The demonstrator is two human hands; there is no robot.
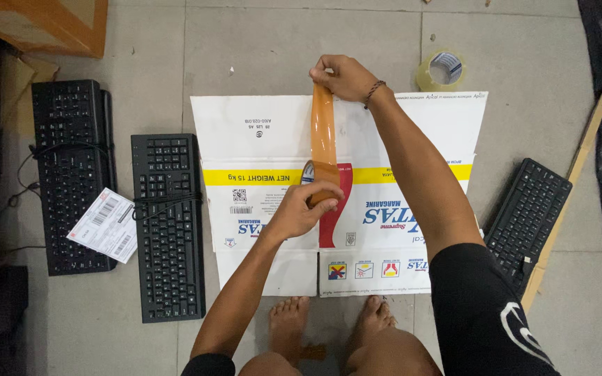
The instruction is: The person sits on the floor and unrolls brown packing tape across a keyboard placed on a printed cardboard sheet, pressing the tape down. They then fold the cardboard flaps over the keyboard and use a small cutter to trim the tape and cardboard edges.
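Note:
A flattened white cardboard box (259, 132) with a yellow stripe and red and blue print lies on the tiled floor. My left hand (301, 209) grips a roll of brown tape (313, 178) over the box's middle seam. My right hand (343, 76) pinches the free end of the brown tape strip (322, 129) at the box's far edge. The strip is stretched taut between both hands, above the seam.
Two black keyboards (167, 226) with coiled cables lie left of the box, a white label sheet (104, 225) between them. A third keyboard (527, 216) lies at the right. A clear tape roll (442, 69) sits beyond the box. My bare feet (332, 324) stand at its near edge.

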